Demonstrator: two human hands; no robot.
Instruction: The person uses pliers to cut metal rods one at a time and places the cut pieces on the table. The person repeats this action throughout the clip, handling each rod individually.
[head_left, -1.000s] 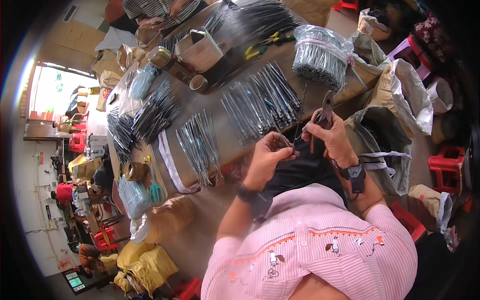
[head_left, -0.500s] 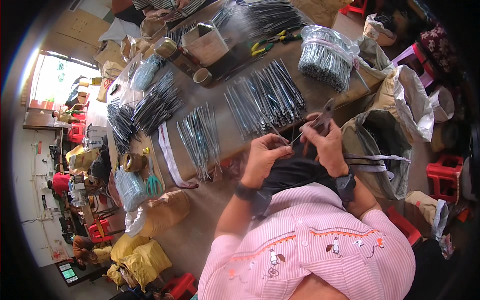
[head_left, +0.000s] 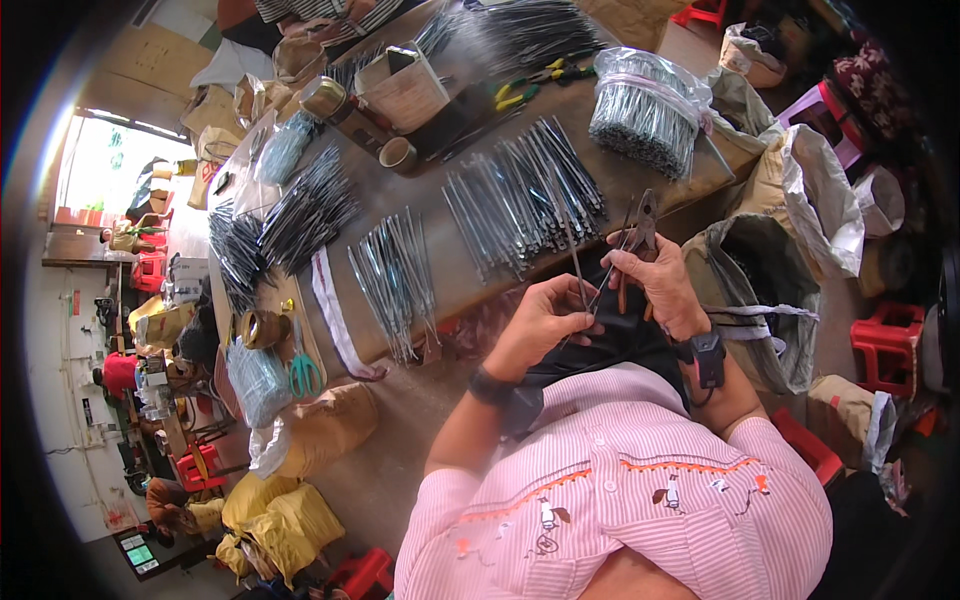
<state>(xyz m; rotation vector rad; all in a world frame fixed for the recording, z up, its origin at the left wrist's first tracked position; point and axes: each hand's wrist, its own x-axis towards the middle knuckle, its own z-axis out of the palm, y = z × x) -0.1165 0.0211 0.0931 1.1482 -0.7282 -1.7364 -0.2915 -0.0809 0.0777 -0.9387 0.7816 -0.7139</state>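
Head view: beside the desk [head_left: 420, 190], pliers [head_left: 645, 222] are gripped in the right hand [head_left: 655, 280], handles partly hidden.
Left hand [head_left: 543, 322]: a thin strip [head_left: 574, 250] is pinched there, lower end obscured.

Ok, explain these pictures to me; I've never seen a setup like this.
There's no machine: a person works with two bare hands. The view comes from a fisheye camera worn on the head and looking down, so straight edges bend near the rim. The left hand pinches at least one thin metallic strand; the right hand holds pliers. On the table lie many similar strands in loose groups, a plastic-wrapped bundle and some yellow-handled tools.
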